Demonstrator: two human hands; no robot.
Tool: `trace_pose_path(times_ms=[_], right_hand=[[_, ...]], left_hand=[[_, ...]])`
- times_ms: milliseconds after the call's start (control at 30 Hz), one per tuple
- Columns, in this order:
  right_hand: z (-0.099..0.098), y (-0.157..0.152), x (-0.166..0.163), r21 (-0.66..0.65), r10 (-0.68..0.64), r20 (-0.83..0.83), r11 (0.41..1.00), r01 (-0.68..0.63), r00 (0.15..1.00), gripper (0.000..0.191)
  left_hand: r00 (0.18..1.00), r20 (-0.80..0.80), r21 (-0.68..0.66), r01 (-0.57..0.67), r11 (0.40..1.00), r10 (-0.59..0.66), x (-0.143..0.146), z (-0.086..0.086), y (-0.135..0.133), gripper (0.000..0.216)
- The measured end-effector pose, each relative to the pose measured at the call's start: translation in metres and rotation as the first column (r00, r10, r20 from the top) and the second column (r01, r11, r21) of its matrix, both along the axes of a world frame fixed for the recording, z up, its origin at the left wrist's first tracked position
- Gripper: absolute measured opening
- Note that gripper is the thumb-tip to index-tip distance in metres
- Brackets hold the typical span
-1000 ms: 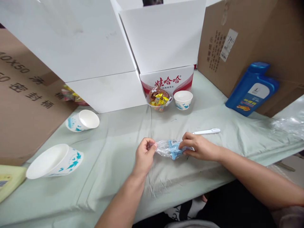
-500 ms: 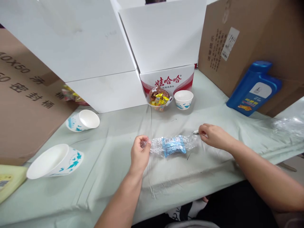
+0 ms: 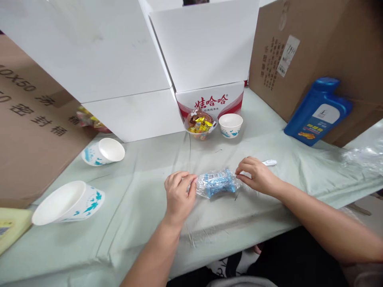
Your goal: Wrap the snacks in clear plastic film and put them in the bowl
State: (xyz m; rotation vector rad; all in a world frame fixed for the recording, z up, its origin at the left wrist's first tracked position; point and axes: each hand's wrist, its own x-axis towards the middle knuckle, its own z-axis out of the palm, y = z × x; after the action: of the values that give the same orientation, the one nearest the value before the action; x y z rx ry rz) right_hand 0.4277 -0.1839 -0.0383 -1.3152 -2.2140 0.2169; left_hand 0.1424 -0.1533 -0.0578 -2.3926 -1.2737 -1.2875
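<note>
A clear plastic bag with a blue packet inside (image 3: 218, 182) lies on the pale green cloth near the table's front edge. My left hand (image 3: 178, 194) pinches the bag's left end with curled fingers. My right hand (image 3: 256, 175) grips the bag's right end, fingers closed on the plastic. A white clip-like stick (image 3: 269, 162) lies just behind my right hand, partly hidden by it.
Two white paper bowls with blue print lie tipped at the left (image 3: 103, 151) (image 3: 68, 202). A bowl of wrapped candies (image 3: 200, 126) and an upright paper cup (image 3: 230, 125) stand by white boxes. A blue bottle (image 3: 317, 111) leans on a cardboard box at the right.
Both hands came closer together, bunching the bag shorter after stretching it out. My right hand moved left from the white stick back onto the bag's end.
</note>
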Motion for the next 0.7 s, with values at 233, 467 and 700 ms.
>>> trace_pose_path(times_ms=[233,467,700], right_hand=[[0.02,-0.017,-0.005,0.148,0.144,-0.043,0.98,-0.136,0.989,0.045],[0.016,-0.03,-0.034,0.058,0.368,0.316,0.912,-0.405,0.874,0.036],[0.038,-0.043,-0.032,-0.324,0.43,0.383,0.892,-0.317,0.818,0.02]], left_hand=[[0.955,-0.121,0.214,0.291,0.932,-0.271,0.005,0.025,-0.026,0.018],[0.745,-0.325,-0.09,0.588,0.803,-0.582,0.01,0.039,-0.056,0.017],[0.654,-0.369,-0.643,0.333,0.69,-0.66,0.002,0.039,-0.064,0.014]])
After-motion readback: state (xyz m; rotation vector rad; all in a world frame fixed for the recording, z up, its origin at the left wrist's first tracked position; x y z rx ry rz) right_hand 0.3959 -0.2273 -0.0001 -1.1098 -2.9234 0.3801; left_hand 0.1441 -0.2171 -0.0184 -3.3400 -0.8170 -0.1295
